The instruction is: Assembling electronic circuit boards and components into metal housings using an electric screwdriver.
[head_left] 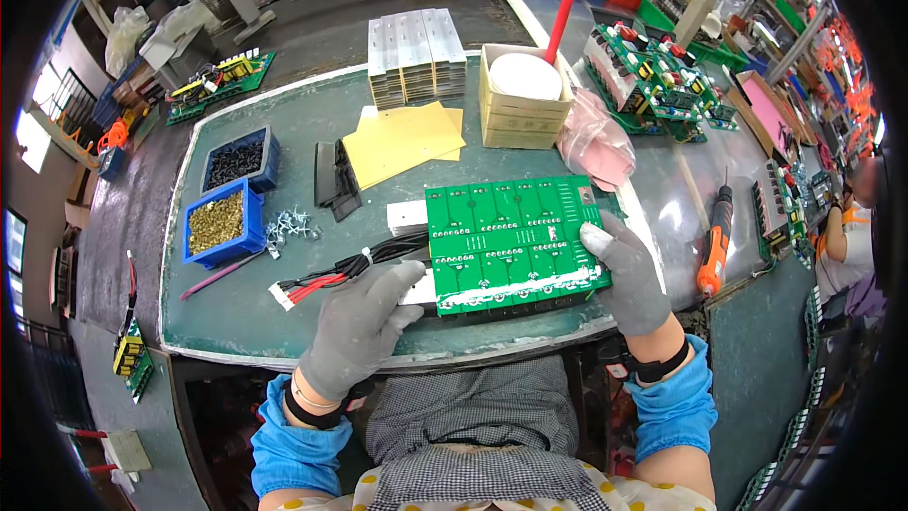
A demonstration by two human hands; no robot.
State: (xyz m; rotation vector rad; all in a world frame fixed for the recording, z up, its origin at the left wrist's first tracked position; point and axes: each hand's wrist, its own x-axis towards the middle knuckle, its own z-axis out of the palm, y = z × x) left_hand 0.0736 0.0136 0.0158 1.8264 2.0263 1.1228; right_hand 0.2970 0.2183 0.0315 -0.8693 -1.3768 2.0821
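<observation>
We hold the green circuit board [506, 244] above the worktop [301, 137], toward its front right corner. Our right hand [627, 276] reaches up from the front edge and bends inward at the wrist; its grip pinches the board's right end, thumb on the upper face, fingers along the side. Our left hand [357, 326] angles in at the board's left end, thumb uppermost, fingers curled, beside the white piece [417, 290] and the black and red cables [352, 270]. We cannot quite tell whether that grip closes on anything, since the fingertips partly hide the spot.
</observation>
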